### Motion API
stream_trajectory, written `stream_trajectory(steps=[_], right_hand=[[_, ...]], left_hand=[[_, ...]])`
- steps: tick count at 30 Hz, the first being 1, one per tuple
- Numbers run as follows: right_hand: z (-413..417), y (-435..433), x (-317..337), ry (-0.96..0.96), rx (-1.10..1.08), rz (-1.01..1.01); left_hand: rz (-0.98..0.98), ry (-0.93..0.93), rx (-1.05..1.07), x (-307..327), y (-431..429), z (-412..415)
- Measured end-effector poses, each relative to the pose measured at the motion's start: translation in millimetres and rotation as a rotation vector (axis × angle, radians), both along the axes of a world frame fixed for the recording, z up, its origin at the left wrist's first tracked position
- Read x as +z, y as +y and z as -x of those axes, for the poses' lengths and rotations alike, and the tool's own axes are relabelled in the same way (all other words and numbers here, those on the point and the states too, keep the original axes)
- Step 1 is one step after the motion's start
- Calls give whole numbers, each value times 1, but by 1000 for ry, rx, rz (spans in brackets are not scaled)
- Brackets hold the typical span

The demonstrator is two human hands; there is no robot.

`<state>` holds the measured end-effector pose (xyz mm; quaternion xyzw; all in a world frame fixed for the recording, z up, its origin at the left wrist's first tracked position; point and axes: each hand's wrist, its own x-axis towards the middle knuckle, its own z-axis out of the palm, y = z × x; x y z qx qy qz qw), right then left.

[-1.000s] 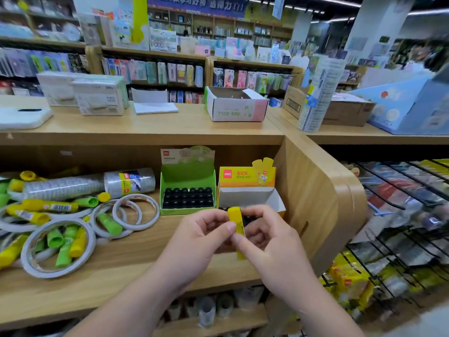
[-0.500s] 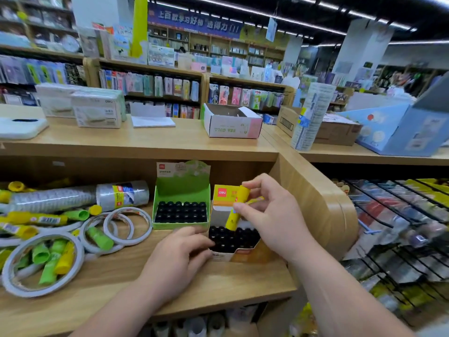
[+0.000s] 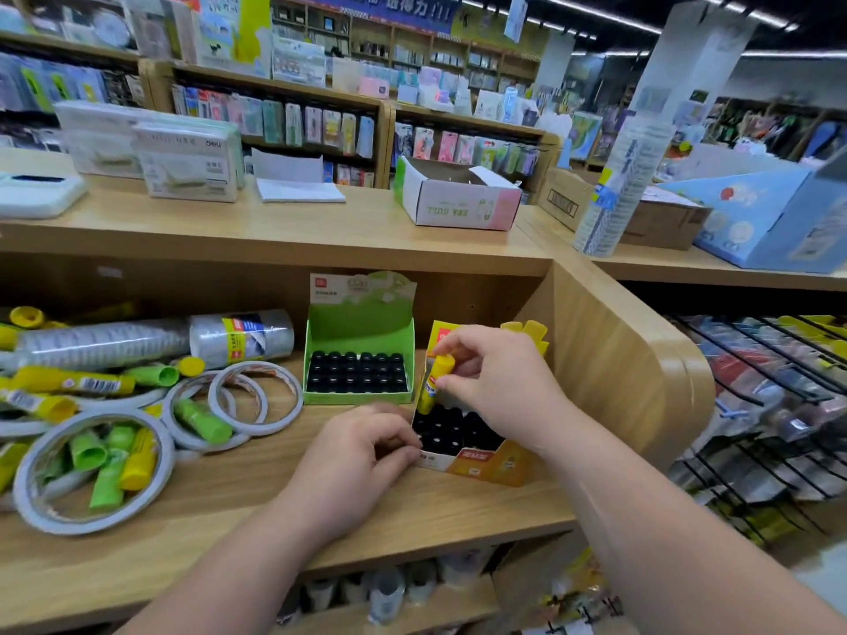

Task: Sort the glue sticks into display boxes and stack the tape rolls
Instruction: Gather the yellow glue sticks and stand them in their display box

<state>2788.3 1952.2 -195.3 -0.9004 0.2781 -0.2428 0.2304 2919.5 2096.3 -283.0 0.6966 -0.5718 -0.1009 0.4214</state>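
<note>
Upside-down "SEA GULL" marks the open carton (image 3: 458, 210); "deli" the white box (image 3: 190, 169).

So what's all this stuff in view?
Held glue stick: one, yellow, over the yellow display box.
Yellow display box: one, shelf right, black caps inside.
Green display box: one, beside it, black caps inside.
Loose glue sticks: several, yellow and green, shelf left.
Tape rolls: several, white, among them.
Wrapped tape sleeve: one, clear, behind them.
Open box: one, white, countertop.
Left hand: one, curled at the yellow box's corner.
Right hand: one, pinching the held stick.
</note>
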Motion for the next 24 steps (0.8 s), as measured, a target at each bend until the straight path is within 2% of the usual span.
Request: stream_trajectory(steps=[6,15,24], right_hand=[[-11,-5,7,159,20,224],[-11,-5,-8,119,-40,170],[-11,-2,-1,131,-63,282]], left_hand=[[-35,70,-13,4,-2,-3],[-40,83,-4,4,-1,-1],[-24,86,8,2,-3,0]])
